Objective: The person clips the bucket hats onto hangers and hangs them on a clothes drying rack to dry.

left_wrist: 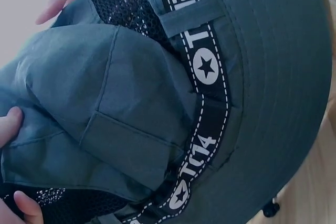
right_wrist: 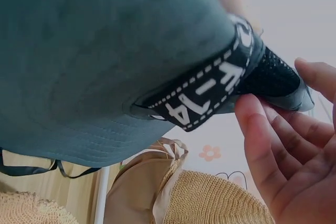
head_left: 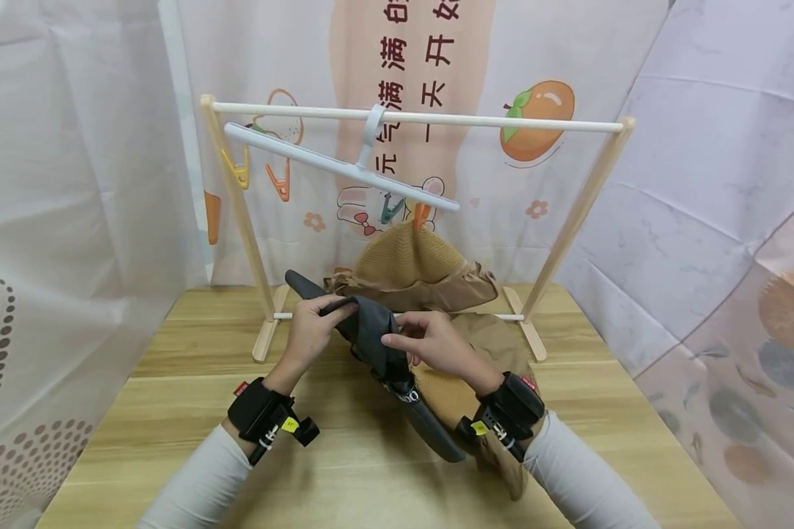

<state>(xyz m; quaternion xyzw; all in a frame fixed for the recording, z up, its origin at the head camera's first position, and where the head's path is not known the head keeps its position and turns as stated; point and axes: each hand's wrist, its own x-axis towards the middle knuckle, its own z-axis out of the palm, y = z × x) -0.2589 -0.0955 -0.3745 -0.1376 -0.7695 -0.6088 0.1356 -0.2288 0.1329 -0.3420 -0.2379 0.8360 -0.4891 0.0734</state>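
The person wears pale grey sleeves [head_left: 201, 474] and black wristbands [head_left: 256, 408], each with a red tag [head_left: 240, 388] and yellow sticker [head_left: 290, 424].

Head view: some fingertips of the left grip [head_left: 311, 328] are hidden by the dark hat [head_left: 373, 342]; fingers of the right grip [head_left: 440, 344] are partly masked. Lettering on the inner band [head_left: 406, 394] is too small to be read in full. The lower tan hat [head_left: 446, 389] is partly covered by the dark brim [head_left: 430, 426]. The middle of the lower bar [head_left: 510, 317] is concealed. The near edge of the counter [head_left: 370, 492] is cut off.

Left wrist view: brim cropped above and below.

Right wrist view: brim blurred, cropped at left; right grip cut off at right.
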